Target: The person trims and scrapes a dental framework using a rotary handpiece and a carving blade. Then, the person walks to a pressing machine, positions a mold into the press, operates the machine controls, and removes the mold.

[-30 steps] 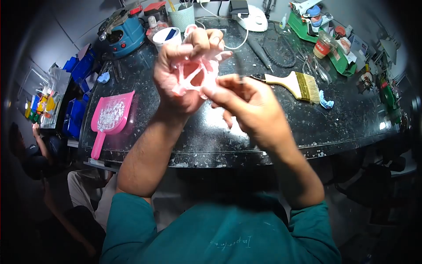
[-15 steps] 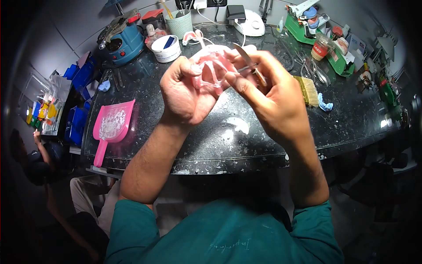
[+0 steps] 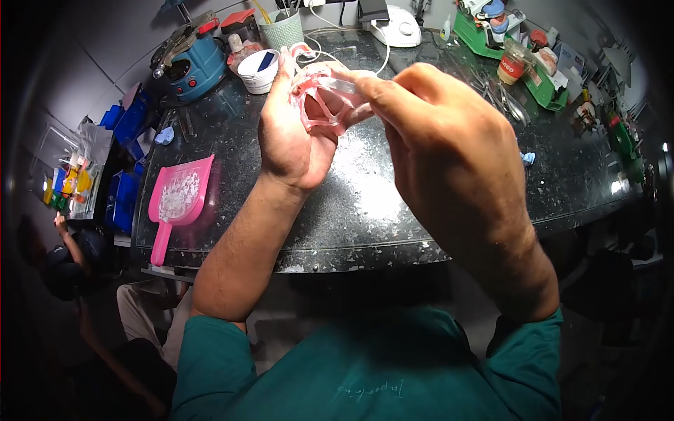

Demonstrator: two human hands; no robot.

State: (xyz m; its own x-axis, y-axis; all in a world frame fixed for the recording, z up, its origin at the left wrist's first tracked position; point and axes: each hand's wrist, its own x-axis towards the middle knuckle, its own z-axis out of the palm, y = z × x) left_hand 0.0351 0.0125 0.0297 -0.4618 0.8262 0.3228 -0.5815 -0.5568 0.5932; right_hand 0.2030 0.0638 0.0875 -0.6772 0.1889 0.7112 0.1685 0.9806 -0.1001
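Cupped in my left hand (image 3: pixel 295 144) is a pink, glossy framework (image 3: pixel 324 105) with thin bars and openings between them, raised above the dark bench. My right hand (image 3: pixel 456 140) is closed round a small knife (image 3: pixel 338 84), whose pale blade lies across the upper edge of the pink framework. The knife's handle is hidden by the fingers. Behind the framework stands a white tub (image 3: pixel 258 72) with a dark blue piece in it.
A pink dustpan (image 3: pixel 181 196) with white shavings lies on the bench (image 3: pixel 351 231) at left. Farther back are a blue machine (image 3: pixel 196 70), a green cup (image 3: pixel 283 32), a white device (image 3: pixel 397 29), metal tools (image 3: pixel 509 105) and green trays (image 3: pixel 544 88). Another person's hand (image 3: pixel 61 224) shows far left.
My right hand has risen and turned over, bringing the knife blade onto the framework's upper edge. My left hand has opened its thumb upward and turned the framework.
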